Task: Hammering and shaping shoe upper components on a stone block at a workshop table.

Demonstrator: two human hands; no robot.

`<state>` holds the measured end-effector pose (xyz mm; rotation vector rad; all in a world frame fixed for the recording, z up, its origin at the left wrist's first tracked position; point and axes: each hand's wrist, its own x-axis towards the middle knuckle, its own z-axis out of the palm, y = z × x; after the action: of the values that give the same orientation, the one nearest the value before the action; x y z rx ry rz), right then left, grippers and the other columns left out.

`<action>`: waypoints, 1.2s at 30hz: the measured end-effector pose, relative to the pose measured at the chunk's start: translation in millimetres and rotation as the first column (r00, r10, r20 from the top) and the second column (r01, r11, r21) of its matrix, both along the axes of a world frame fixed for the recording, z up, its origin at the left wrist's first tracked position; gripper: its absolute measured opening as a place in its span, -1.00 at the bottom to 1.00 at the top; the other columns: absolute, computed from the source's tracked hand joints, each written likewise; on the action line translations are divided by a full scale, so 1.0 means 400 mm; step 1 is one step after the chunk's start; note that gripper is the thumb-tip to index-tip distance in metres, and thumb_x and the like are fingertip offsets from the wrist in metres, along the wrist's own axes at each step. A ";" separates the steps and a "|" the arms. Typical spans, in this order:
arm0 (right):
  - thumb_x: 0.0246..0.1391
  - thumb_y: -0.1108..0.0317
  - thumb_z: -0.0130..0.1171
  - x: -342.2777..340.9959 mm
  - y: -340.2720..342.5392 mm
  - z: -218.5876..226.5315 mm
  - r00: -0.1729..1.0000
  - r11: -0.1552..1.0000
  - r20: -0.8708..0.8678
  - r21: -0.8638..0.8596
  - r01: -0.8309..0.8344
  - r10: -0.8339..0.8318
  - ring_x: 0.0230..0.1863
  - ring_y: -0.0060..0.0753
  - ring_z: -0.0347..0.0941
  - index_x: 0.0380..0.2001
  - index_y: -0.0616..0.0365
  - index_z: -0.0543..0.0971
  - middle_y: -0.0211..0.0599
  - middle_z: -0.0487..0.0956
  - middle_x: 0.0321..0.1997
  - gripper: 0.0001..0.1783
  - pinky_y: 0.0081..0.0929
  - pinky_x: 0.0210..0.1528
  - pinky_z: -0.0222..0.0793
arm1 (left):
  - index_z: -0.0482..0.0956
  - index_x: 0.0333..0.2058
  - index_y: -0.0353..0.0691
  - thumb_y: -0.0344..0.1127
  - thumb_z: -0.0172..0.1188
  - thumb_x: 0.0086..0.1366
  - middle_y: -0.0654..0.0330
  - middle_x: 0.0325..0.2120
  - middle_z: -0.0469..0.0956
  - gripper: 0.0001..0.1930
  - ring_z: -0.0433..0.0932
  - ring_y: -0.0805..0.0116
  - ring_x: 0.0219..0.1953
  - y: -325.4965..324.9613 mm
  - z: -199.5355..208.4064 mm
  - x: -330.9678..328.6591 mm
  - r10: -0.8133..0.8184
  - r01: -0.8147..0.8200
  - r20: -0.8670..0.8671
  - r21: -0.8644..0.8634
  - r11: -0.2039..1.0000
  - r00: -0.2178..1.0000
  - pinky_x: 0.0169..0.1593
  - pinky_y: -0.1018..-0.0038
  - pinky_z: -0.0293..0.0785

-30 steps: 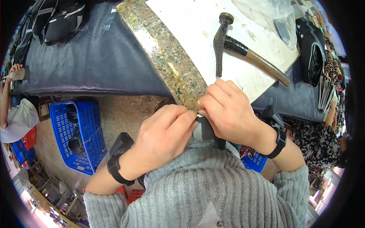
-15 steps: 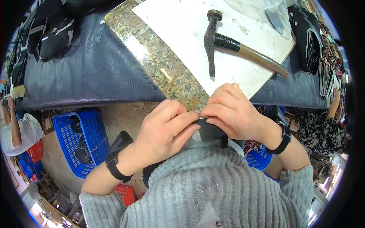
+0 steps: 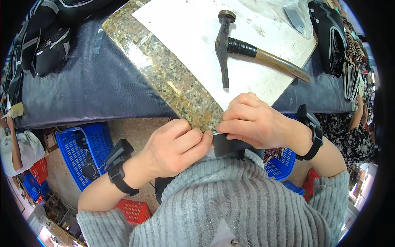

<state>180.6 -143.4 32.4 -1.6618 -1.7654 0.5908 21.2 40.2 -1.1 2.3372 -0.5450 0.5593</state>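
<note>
Both of my hands meet at the near corner of a speckled stone slab (image 3: 181, 88), close to my chest. Between them is a dark, flat piece of material (image 3: 230, 147) with a pale patch at its left end. My left hand (image 3: 177, 146) pinches its upper edge on the left, thumb against curled fingers. My right hand (image 3: 251, 121) pinches the same edge a little to the right. The fingers hide the edge itself. Beyond my right hand a hammer (image 3: 223, 49) with a wooden, black-taped handle lies on a white sheet (image 3: 193, 37) over the slab.
A dark padded tabletop (image 3: 90, 90) carries the slab. Black pieces (image 3: 49, 49) lie far left; a folded black stack (image 3: 332, 45) stands right, beside a clear plastic bag (image 3: 298, 18). Below are a blue basket (image 3: 76, 164) and a red basket (image 3: 133, 212). Other people work at either side.
My left hand has shifted slightly down, its fingers curling more over the edge. My right hand keeps its pinch. The dark piece shows more of its surface, and the whole view has shifted a little.
</note>
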 end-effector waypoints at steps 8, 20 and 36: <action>-0.21 0.38 0.25 0.019 -0.008 0.000 0.985 0.993 0.131 -0.044 -0.111 0.116 -0.09 -0.32 0.38 -0.22 0.03 0.62 -0.45 0.50 -0.20 -0.65 -0.38 -0.04 0.25 | 0.57 -0.31 -0.31 -0.39 0.34 -0.09 0.25 -0.52 0.37 -0.70 0.32 0.37 -0.54 0.012 -0.002 0.005 -0.041 0.041 -0.002 0.036 0.999 0.999 -0.51 0.51 0.33; -0.18 0.41 0.26 0.033 -0.013 -0.001 0.998 0.998 -0.004 -0.003 -0.056 0.056 -0.14 -0.27 0.40 -0.22 0.07 0.63 -0.39 0.49 -0.20 -0.67 -0.36 -0.08 0.33 | 0.58 -0.35 -0.30 -0.42 0.20 -0.15 0.27 -0.54 0.27 -0.71 0.27 0.44 -0.55 0.017 0.008 0.009 -0.064 0.057 0.037 0.165 0.985 0.997 -0.49 0.56 0.29; -0.34 0.50 0.31 0.037 -0.023 -0.001 1.000 1.000 -0.026 -0.001 0.001 -0.001 -0.16 -0.27 0.40 -0.26 0.08 0.63 -0.42 0.48 -0.24 -0.59 -0.38 -0.12 0.30 | 0.57 -0.36 -0.28 -0.42 0.21 -0.13 0.28 -0.54 0.28 -0.74 0.28 0.45 -0.55 0.015 0.006 0.008 -0.044 0.038 0.035 0.146 0.989 0.998 -0.50 0.55 0.29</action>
<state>195.3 -152.8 31.9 -1.6485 -1.7460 0.6101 24.5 46.3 1.1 2.4502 -0.6702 0.5627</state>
